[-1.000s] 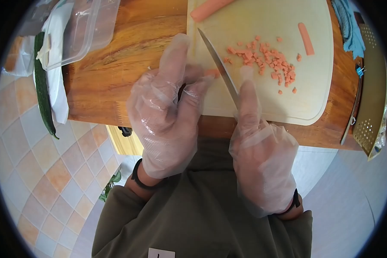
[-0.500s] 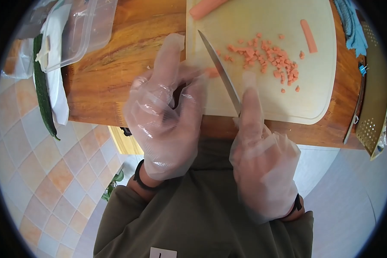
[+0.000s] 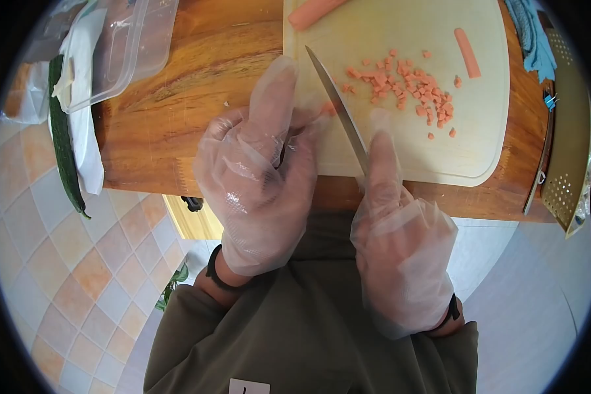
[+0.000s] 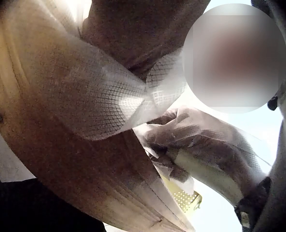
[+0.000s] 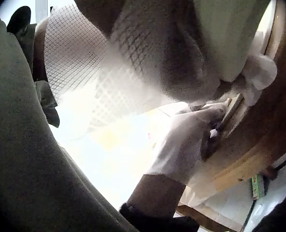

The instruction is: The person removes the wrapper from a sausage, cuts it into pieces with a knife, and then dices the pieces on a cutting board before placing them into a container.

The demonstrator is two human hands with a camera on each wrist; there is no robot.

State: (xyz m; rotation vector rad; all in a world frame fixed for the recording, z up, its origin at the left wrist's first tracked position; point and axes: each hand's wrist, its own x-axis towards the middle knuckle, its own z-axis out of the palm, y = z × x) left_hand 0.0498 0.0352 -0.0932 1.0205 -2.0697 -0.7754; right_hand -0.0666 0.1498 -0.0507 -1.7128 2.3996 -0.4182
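In the head view my right hand (image 3: 404, 256), in a clear plastic glove, grips a kitchen knife (image 3: 338, 102) with the index finger stretched along its back. The blade points away and to the left over the cutting board (image 3: 387, 157). My left hand (image 3: 256, 184), gloved the same way, holds a small carrot piece (image 3: 328, 108) at the board's left edge, close beside the blade; its fingertips are partly hidden. Diced carrot (image 3: 407, 85) lies scattered right of the knife. A carrot stick (image 3: 467, 52) is farther right, and a thick carrot length (image 3: 315, 12) lies at the far left corner.
On the wooden table (image 3: 197, 79), a clear plastic container (image 3: 138, 46) stands at the left, with a cucumber (image 3: 62, 138) on white paper (image 3: 88, 157) by it. A blue cloth (image 3: 532, 39) and a perforated metal tray (image 3: 565, 171) are at the right.
My left hand has shifted slightly left, then back right toward the knife. The knife stays nearly in place beside the carrot piece, and the diced pile looks much the same.
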